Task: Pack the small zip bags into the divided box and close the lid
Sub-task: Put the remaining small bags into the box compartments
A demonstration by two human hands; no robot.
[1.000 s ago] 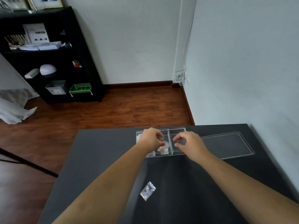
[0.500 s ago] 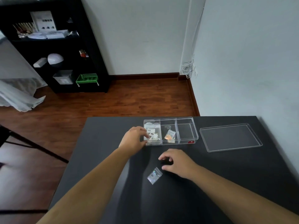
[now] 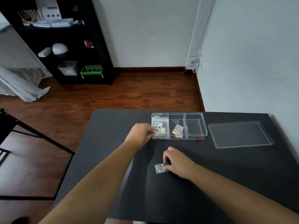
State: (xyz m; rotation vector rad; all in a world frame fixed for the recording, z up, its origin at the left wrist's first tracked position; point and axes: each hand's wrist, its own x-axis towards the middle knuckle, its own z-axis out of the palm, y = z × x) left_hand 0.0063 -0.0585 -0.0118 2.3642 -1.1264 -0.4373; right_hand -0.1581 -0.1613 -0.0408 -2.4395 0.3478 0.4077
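We see the right hand (image 3: 177, 162) pinching a small clear zip bag (image 3: 160, 168) between thumb and fingers; the bag lies low on the dark surface (image 3: 226, 183), near the front of the divided box (image 3: 179, 125), and we cannot tell whether it has left the surface. Our left hand (image 3: 140, 133) rests at the box's left end, fingertips curled against its wall, gripping nothing else. The clear box has three compartments: the left one holds bags with barcode labels (image 3: 159, 126), the middle one holds a small bag with orange contents (image 3: 177, 130), and the right one (image 3: 195, 126) shows only a red sticker at its front corner. The clear lid (image 3: 241, 134) lies flat just right of the box, apart from it.
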